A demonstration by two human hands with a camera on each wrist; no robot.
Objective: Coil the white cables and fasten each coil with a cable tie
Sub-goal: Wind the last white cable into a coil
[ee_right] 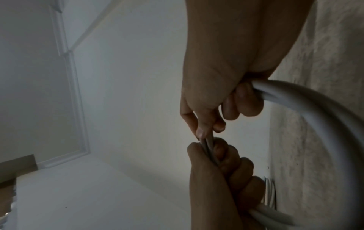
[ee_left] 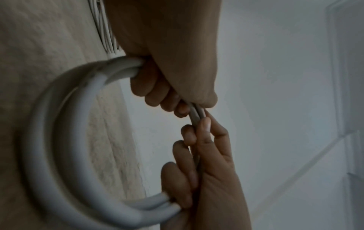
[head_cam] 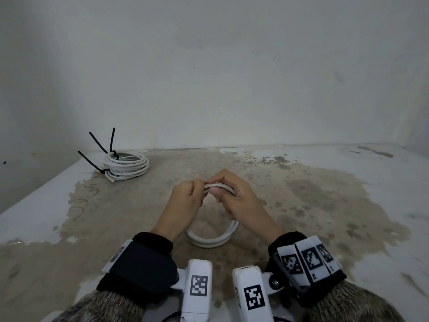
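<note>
- Finished coils [head_cam: 126,165] — a stack of white cable already bound with black cable ties [head_cam: 99,142] — lie at the far left of the desk [head_cam: 348,194], near the wall and well apart from the work; judged from this, part of the task is done and these need no further handling
- Left hand [head_cam: 183,201]: fingers curled and clamped on the left part of the top arc of the coil in hand [head_cam: 212,239], thumb pressing the strands against the forefinger. Keep this grip firm so that the turns cannot spring apart
- Coil in hand: a small loop of white cable, a few turns thick, held upright in front of the person above the stained middle of the desk; whether its lower arc touches the desk cannot be told. Align the turns side by side — no crossings — before any tie goes on
- Right hand [head_cam: 234,196]: fingers closed round the same top arc just beside the left hand, fingertips of the two hands almost meeting. Use it to press the strands flat into one bundle
- No loose cable tie shows near the hands, so the step in hand is judged to be gathering and evening the turns
- Risk: stiff cable tends to unwind; release one hand only when the other pinches all turns together
</note>
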